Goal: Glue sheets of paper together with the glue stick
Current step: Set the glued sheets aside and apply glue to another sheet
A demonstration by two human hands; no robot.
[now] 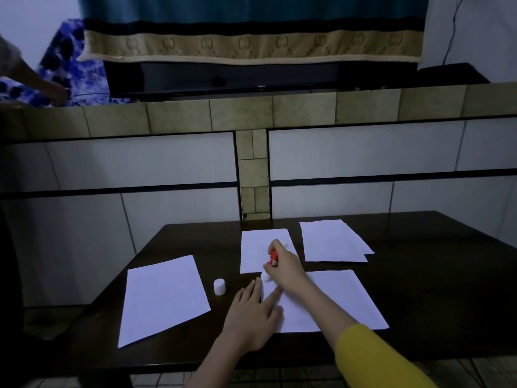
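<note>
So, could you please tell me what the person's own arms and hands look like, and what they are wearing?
The right hand is bare, and its forearm runs into a ribbed mustard-yellow sleeve pushed up toward the elbow. The left hand and its forearm are bare as far as the picture shows. No rings, watch or gloves are visible.

glue stick label blurred (unreadable), nearest sheet partly hidden by arms

dim, bluish cast | soft focus | wide-angle bowing at edges
</note>
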